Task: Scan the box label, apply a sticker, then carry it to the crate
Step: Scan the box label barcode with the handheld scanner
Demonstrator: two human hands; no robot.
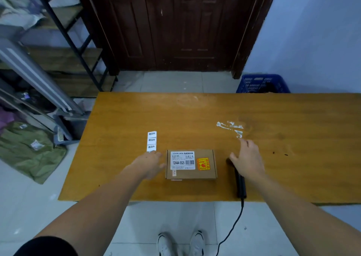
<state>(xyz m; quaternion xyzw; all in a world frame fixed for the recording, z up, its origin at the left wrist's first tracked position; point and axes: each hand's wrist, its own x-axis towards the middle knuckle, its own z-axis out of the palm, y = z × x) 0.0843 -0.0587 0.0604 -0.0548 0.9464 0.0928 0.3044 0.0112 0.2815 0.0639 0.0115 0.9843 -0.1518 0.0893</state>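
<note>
Bare and spread open, the right hand (pixel 247 161) is seen over the head of the black corded scanner (pixel 239 181), whose long axis runs toward the desk's near edge. Just to its left lies the cardboard box (pixel 190 164), label up. The left hand (pixel 151 162), loosely open, touches the sticker strip (pixel 151 141). A blue crate (pixel 262 83), contents apparently dark and unclear, stands beyond the far edge of the desk (pixel 273 158).

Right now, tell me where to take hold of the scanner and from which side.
Grip the scanner by its long, slim black handle, coming down from above with the right hand that hovers over its head. It lies flat on the table, handle toward you, cable trailing off the near edge, and the box sits apart to its left.
</note>
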